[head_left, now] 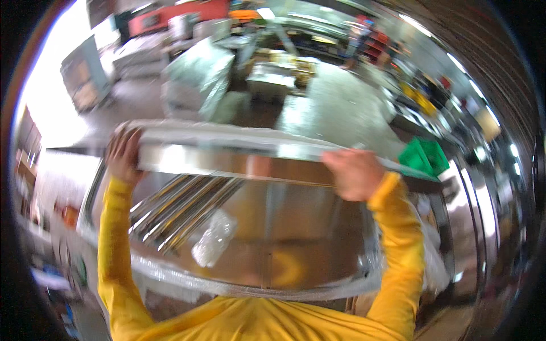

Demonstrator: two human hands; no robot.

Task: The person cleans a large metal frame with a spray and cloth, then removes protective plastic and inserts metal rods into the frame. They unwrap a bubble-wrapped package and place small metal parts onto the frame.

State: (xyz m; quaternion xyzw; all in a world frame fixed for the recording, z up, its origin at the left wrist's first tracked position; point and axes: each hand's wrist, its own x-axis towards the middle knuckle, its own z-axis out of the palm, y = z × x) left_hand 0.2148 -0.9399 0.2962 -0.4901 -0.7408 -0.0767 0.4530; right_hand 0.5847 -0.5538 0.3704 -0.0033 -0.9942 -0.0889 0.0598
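A long, shiny metal panel (210, 161) stretches across the view in front of me, with whitish wrapping (227, 134) along its far edge. My left hand (124, 154) is closed around its left end. Farther right, my right hand (355, 173) grips the near edge, fingers curled over it. Beneath the panel lies a broad reflective metal surface (307, 233) bordered by plastic wrap (187, 273). Several thin metal strips (182, 204) rest on its left part, next to a crumpled piece of bubble wrap (214, 237). Motion blur softens the details.
A green bin (424, 157) sits just beyond the panel's right end. Farther ahead stand a plastic-wrapped block (199, 77), a wheeled grey cabinet (85, 74) and a stack of boxes (273, 79). A person (358, 40) is in the far background.
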